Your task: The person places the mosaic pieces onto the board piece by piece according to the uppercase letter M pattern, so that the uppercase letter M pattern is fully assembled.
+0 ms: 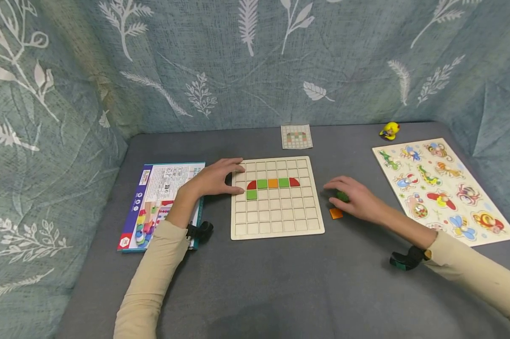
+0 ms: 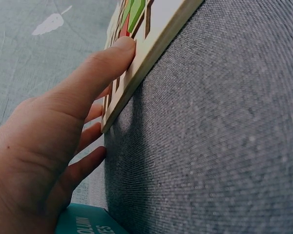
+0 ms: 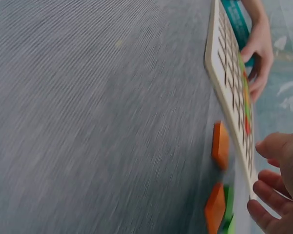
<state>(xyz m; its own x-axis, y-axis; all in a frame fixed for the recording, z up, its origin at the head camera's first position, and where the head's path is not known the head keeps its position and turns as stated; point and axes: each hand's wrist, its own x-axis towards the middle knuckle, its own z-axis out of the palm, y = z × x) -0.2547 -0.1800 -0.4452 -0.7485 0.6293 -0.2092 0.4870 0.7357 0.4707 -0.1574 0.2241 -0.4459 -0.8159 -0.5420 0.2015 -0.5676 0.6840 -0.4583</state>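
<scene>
On the dark grey tabletop (image 1: 255, 282), a gridded wooden board (image 1: 276, 216) lies flat between two hands. The left hand (image 1: 217, 178) touches its left margin with relaxed, spread fingers (no firm hold is evident); a sideways nudge there could skew the board and jog the coloured tiles in its cells. The right hand (image 1: 354, 200) hovers beyond the right edge, its fingers loosely bent and apparently grasping nothing. Lowered carelessly, it might scatter the loose pieces or gather two together, since they lie close to one another. The nearest of these, an orange tile (image 1: 336, 213), could also be swept against the board's rim.

As to what is obscured: the left forearm covers part of the printed box (image 1: 157, 183). The small patterned card (image 1: 296, 137) behind the board is too fine to read cell by cell. The right hand partly hides a green piece (image 1: 342, 196) in the head view; the right wrist view, though blurred, shows a second orange piece (image 3: 215, 209) beside green, whose outline is cut off by the frame. Whether further pieces lie beneath the palm cannot be told.
</scene>
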